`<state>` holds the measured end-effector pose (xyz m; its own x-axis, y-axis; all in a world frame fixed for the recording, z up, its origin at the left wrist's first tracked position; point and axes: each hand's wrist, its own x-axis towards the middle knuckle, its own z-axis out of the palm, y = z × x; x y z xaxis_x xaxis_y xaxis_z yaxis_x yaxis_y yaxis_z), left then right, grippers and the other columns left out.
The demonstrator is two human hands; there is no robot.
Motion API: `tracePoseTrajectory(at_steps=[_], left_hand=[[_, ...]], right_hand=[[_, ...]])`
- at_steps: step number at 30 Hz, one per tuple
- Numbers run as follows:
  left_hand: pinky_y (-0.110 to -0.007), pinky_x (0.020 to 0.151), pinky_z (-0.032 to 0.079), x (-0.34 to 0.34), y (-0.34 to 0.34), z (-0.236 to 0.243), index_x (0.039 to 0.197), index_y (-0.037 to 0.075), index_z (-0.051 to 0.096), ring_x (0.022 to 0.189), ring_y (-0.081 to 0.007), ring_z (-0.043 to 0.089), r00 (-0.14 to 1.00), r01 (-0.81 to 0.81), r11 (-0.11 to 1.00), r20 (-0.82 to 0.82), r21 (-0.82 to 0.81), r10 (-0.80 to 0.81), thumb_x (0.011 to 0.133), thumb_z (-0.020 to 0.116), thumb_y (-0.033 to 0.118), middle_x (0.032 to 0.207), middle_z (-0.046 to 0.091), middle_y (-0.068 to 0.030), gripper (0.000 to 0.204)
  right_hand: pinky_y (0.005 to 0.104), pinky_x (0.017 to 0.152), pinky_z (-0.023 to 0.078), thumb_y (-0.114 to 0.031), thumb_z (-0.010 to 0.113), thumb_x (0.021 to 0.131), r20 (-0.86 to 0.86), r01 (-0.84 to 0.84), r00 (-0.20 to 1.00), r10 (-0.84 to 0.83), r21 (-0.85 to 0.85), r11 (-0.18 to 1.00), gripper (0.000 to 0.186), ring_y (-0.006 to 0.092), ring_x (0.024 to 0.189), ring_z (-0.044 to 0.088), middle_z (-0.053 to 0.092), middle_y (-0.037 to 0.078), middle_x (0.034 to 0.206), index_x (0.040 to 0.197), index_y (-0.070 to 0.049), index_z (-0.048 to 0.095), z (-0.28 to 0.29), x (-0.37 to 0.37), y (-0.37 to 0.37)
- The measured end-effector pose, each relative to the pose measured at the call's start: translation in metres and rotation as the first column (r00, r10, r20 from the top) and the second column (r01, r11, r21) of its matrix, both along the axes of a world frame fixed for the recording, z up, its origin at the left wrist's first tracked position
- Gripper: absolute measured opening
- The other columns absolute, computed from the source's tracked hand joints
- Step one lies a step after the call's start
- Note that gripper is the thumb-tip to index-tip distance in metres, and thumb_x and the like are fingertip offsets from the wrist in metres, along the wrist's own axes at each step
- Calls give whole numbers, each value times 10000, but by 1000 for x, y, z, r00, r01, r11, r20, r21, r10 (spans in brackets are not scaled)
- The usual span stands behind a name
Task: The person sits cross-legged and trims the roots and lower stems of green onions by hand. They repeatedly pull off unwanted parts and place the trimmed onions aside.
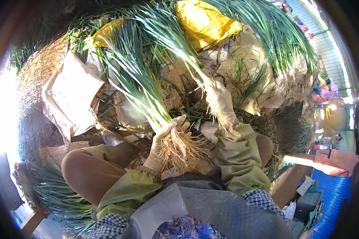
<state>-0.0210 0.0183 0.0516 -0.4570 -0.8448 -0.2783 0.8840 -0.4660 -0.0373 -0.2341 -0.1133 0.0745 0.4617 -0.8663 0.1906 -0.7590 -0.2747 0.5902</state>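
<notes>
One grey apron point(223, 207) sits below two gloved hands point(156, 146) point(220, 99), fingers point(181, 119) clamping two green-onion bunches point(141, 85) point(171, 36).

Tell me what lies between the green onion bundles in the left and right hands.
In the head view, other green onions with tan, stringy roots lie between the bundle in the left hand and the thinner bunch in the right hand.

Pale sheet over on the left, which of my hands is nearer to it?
Left. Your left hand is right of the pale sheet and nearer your body; your right hand is well farther right.
</notes>
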Motion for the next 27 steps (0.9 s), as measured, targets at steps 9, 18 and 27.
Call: tracePoseTrajectory(at_steps=[9,18,27], left_hand=[[-365,784,538,4,9,-9,1222,-17,503,882,-228,624,996,86,993,32,81,-89,826,607,131,1034,615,-119,435],[-443,890,490,0,11,-5,1247,-8,485,989,-300,593,988,88,996,126,25,-91,849,550,210,1162,572,-149,459],[-393,869,510,-2,9,7,1200,-23,518,989,-247,602,995,81,991,57,110,-87,836,568,151,1159,588,-150,406]], right_hand=[[325,771,469,-440,439,938,751,-311,389,-533,652,691,484,165,891,552,592,122,1040,1191,-41,546,-28,45,92],[370,776,489,-281,518,897,316,-520,-419,-851,685,511,352,214,971,595,623,141,1068,1080,15,575,-42,72,35],[351,581,483,-281,429,945,213,-566,-672,-709,470,677,299,226,609,569,555,79,666,823,-35,549,-2,44,82]])
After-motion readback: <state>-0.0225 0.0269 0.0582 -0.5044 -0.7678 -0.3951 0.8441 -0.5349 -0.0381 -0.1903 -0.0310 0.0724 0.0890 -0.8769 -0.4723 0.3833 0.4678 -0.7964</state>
